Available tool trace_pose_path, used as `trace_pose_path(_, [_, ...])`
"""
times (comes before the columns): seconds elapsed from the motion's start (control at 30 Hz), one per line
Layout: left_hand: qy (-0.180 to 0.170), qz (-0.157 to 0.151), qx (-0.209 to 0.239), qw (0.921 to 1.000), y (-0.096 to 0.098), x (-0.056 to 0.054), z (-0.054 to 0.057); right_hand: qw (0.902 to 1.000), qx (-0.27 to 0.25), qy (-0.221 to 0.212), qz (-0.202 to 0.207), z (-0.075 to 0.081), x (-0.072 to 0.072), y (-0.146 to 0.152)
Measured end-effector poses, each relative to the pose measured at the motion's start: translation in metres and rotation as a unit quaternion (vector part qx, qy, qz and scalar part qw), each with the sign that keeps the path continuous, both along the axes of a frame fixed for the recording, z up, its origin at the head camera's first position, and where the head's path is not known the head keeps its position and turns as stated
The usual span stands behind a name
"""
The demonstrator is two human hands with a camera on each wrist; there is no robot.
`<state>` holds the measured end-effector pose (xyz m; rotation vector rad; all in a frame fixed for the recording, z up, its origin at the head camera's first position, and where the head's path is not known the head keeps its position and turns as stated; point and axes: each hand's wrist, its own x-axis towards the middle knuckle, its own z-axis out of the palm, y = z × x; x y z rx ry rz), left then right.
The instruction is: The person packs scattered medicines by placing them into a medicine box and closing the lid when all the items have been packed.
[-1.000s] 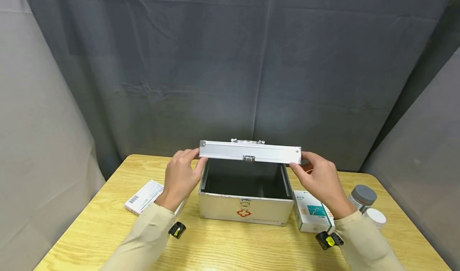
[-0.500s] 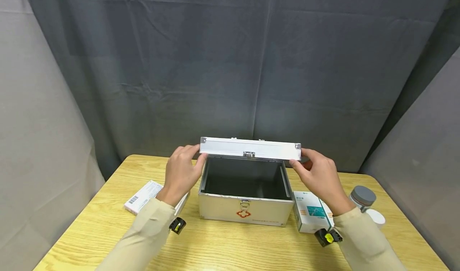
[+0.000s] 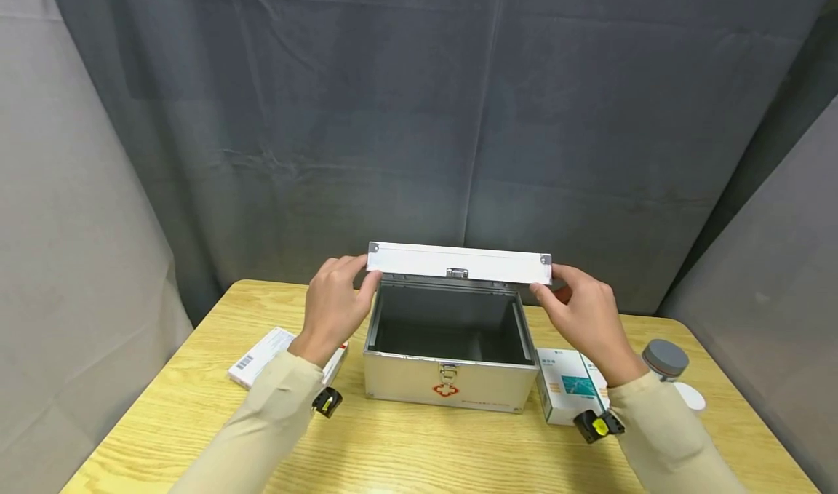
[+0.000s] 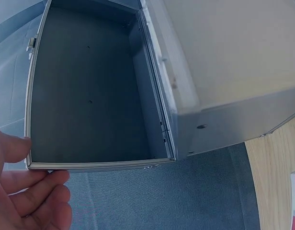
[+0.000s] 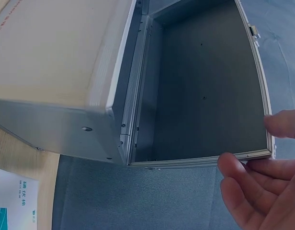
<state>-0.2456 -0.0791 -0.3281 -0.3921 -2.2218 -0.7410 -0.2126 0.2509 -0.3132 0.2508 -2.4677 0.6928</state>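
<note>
While its lid stands raised on the hinges along the back edge, the silver metal case sits on the wooden table in front of the person, its dark grey interior showing. A red cross emblem marks its front, just below a metal clasp; the matching latch is on the lid's front edge.

The left hand pinches the lid's left front corner, thumb against the front edge and fingers curled at the side. At the opposite corner, the right hand holds the lid in the same way, between thumb and bent fingers.

Just right of the case lies a white box with a green panel, partly covered by the right wrist. Farther right are a grey-capped bottle and a round white lid, near the right sleeve. White packaging rests to the left, part-hidden behind the left forearm. Dark grey curtain hangs beyond the table.
</note>
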Motion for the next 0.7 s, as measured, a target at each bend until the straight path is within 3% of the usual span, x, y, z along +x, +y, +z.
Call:
trace_pose_path(0.23, [-0.012,0.000,0.002,0.9999,0.000,-0.002,0.005,1.0000,-0.001,-0.003,-0.005,0.003,-0.003,-0.001])
trace_pose_path(0.7, [-0.039,-0.003,0.000,0.9992,0.001,-0.018,0.019,0.9998,-0.012,-0.011,-0.013,0.012,-0.020,0.001])
